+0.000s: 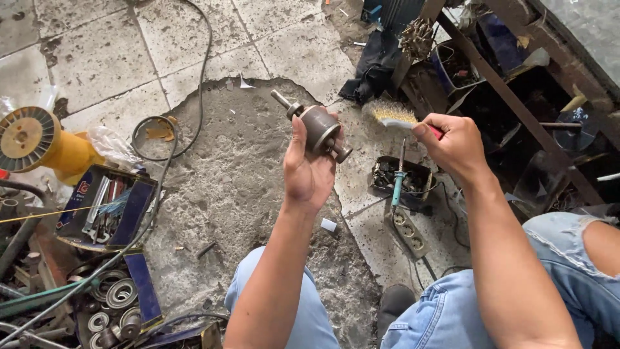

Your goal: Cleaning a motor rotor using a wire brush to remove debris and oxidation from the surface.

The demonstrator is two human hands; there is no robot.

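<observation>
My left hand (309, 169) is raised over the floor and grips a grey metal rotor (316, 126), a short cylinder with a shaft sticking out of each end, tilted up to the left. My right hand (454, 143) holds a wire brush (392, 114) by its red handle. The brush's pale bristles point left and sit just right of the rotor, apart from it. Both forearms reach up from my knees in blue jeans.
A yellow wire spool (40, 142) stands at far left. Blue trays with tools (106, 208) and bearings (113, 302) lie lower left. A black tray of small parts (402, 176), a screwdriver (397, 181) and a power strip (407, 231) lie below the brush. A cluttered metal rack (510, 97) fills the right.
</observation>
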